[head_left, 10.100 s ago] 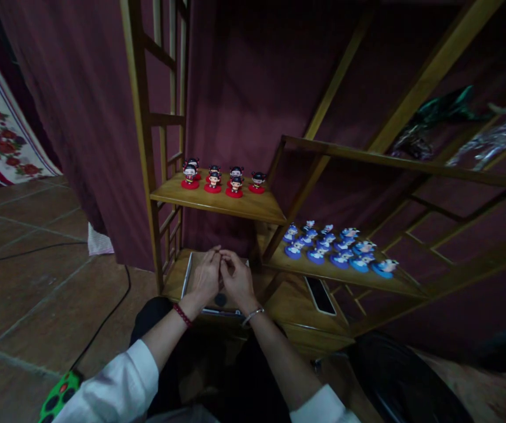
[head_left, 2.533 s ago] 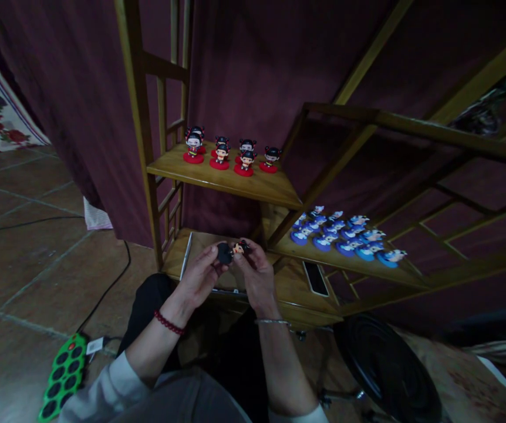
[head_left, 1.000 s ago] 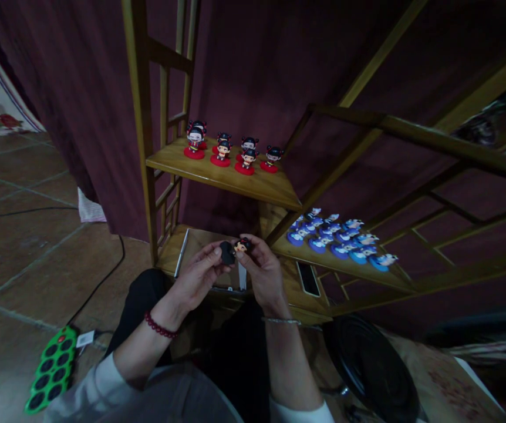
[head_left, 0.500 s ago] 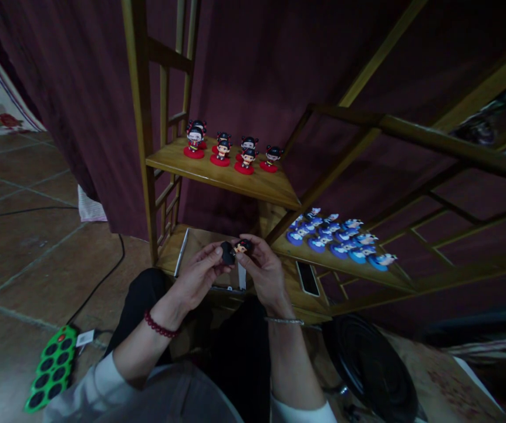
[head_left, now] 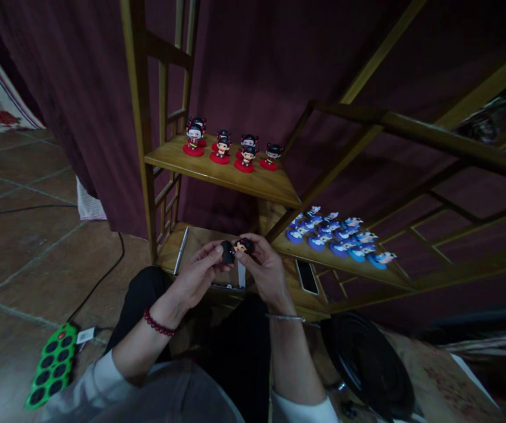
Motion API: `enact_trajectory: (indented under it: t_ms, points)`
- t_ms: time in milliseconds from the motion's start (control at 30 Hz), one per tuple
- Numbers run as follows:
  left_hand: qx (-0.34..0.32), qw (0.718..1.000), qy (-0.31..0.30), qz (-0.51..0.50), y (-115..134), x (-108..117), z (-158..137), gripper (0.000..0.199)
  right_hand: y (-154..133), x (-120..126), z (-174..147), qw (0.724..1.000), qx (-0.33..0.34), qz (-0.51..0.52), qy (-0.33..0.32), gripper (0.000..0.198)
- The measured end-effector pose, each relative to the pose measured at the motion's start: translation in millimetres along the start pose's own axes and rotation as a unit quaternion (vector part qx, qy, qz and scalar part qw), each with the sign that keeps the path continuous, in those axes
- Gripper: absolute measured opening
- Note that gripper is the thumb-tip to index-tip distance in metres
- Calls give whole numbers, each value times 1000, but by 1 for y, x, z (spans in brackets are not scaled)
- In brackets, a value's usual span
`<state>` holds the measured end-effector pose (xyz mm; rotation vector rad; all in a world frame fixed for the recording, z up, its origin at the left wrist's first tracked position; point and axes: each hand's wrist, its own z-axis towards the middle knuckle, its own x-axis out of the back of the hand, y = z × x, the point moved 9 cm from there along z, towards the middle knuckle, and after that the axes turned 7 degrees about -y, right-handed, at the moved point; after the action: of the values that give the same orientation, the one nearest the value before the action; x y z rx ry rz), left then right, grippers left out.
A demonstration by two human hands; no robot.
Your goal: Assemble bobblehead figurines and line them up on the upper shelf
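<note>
Between both hands is a small black-haired figurine [head_left: 240, 247], lying sideways with its head to the right. My left hand [head_left: 202, 267] is closed on its round black base [head_left: 228, 252], thumb on top. My right hand [head_left: 265, 267] pinches the head end, fingers behind and thumb in front. Just below them on the low shelf is an open cardboard box [head_left: 195, 235]; its contents are mostly hidden by my hands. Similar figurines on red bases [head_left: 248, 157] stand on the wooden shelf [head_left: 218, 173] above.
Blue and purple figurines [head_left: 341, 235] stand in rows on the right shelf. A dark-screened phone [head_left: 307, 277] lies below them. At lower right is a round black object [head_left: 370, 367]. A green power strip [head_left: 53, 364] with its cable rests on the tiled floor [head_left: 10, 252].
Both hands hold the figurine in nearly the same place. The figurine's base looks slightly turned; otherwise little differs.
</note>
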<state>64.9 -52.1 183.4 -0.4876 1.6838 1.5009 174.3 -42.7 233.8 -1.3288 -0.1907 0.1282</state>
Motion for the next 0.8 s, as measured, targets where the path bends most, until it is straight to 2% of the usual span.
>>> enact_trajectory:
  t_ms: [567, 800]
  points:
    - [1, 1000, -2, 15, -3, -1, 1, 19, -1, 1, 0, 1000, 5, -17, -11, 28]
    - [8, 1000, 0, 27, -4, 0, 1, 21, -1, 3, 1, 998, 1, -58, -8, 28]
